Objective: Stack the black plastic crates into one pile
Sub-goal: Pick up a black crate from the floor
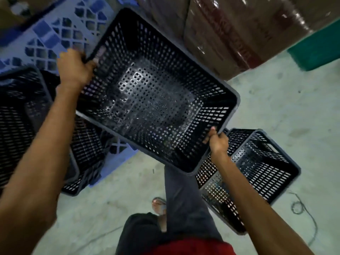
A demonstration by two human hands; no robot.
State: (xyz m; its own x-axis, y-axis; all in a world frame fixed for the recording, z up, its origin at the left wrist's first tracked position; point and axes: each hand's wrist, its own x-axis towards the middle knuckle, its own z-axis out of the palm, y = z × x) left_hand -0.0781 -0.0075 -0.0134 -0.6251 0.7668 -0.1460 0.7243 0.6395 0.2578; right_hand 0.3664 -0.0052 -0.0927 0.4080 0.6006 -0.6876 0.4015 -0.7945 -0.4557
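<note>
I hold a black perforated plastic crate up in the air, open side toward me, tilted. My left hand grips its far left rim. My right hand grips its near right corner. Below on the left, other black crates sit on a blue pallet, one of them partly under my left arm. On the floor at the right lies another black crate, partly hidden by my right arm.
The blue plastic pallet fills the upper left. Shrink-wrapped cartons stand at the back, a green bin beside them. My leg and sandalled foot are on the concrete floor. A thin cord lies at the right.
</note>
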